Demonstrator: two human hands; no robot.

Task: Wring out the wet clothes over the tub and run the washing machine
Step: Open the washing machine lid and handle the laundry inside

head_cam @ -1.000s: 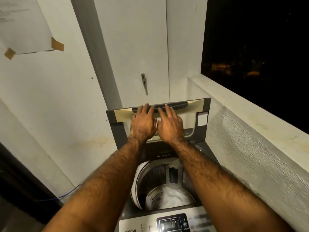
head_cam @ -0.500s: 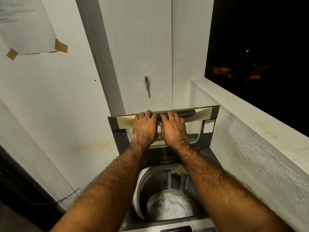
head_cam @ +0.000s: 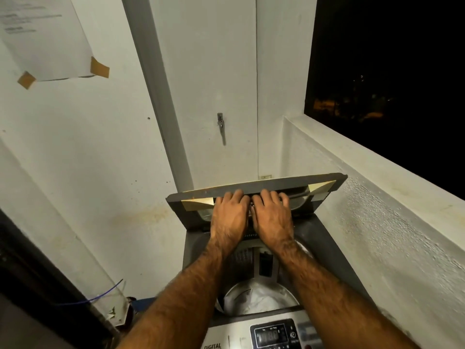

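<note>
The top-loading washing machine stands in front of me against the wall. Its dark lid is half raised and leans toward me. My left hand and my right hand lie side by side on the lid, fingers hooked over the handle at its top edge. Below my forearms the drum is open, with white wet clothes at its bottom. The control panel with a lit display is at the near edge.
A white parapet ledge runs close along the machine's right side, with a dark opening above it. A metal latch hangs on the panel behind. A taped paper is on the left wall; a blue wire lies low at left.
The lid has swung down from nearly upright to a forward lean, with both hands staying on its handle. My view has moved closer, bringing the control panel back into sight.
</note>
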